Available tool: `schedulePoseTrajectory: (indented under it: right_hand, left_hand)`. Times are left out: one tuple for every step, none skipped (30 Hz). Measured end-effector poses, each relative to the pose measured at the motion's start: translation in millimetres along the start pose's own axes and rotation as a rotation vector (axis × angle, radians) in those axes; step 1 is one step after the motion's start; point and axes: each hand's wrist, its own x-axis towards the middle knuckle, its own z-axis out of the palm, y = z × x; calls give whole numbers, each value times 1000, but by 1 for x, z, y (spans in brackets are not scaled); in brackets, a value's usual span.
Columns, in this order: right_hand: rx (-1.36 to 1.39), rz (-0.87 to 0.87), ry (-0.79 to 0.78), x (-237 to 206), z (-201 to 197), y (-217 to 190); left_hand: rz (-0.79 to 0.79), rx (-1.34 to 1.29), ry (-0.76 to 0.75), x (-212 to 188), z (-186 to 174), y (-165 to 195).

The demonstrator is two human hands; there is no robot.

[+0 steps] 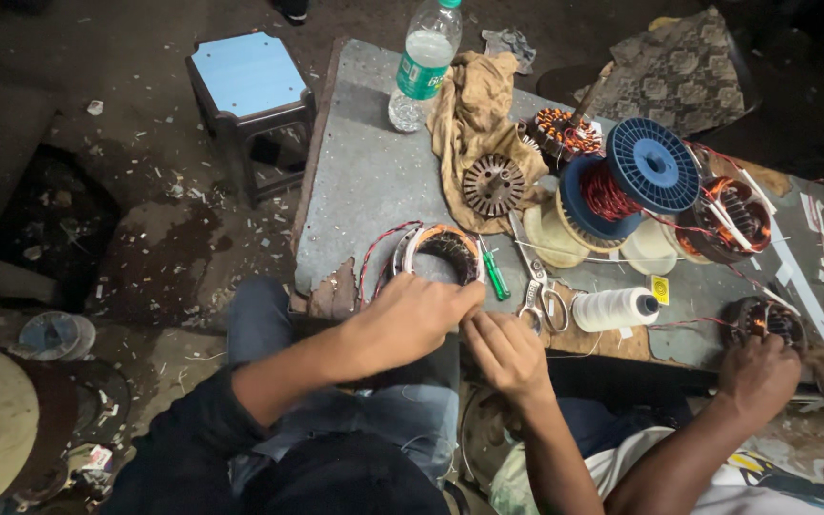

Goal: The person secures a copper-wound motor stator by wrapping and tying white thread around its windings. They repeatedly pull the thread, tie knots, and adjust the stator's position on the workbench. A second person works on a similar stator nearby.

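Observation:
A round motor stator (442, 250) with copper winding and red and white leads lies at the near edge of the grey bench top (364, 172). My left hand (410, 322) covers its near rim, fingers curled down over it. My right hand (507, 351) is just to the right, fingers bent, its fingertips meeting those of the left hand at the rim. What the right fingers pinch is hidden. A green screwdriver (495, 273) and scissors (540, 288) lie right beside the stator.
Farther back are a water bottle (425, 63), a tan cloth (474, 110), a slotted metal disc (493, 184), a blue spool of red wire (627, 181) and a white thread cone (616, 309). A co-worker's hands (760, 377) hold another stator (765, 319) at right. A blue stool (250, 81) stands at left.

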Motion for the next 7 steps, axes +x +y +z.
schedulePoseTrajectory:
  right_hand:
    - [-6,-2,0,-1,0,0]
    - [-12,-3,0,-2,0,1]
    - [-4,8,10,-4,0,1]
    - [3,19,19,-6,1,2]
    - [10,30,29,-8,2,3]
    - [31,62,35,-10,4,3]
    - [53,93,40,-12,5,4]
  left_hand:
    - [3,9,6,1,0,0]
    - [7,18,11,1,1,-1]
    - [6,1,9,1,2,-2]
    - [4,-15,8,2,3,-3]
    - [4,-31,6,2,5,-5]
    - [-15,-33,5,2,7,-6]
    - [-34,-35,4,1,9,-7]
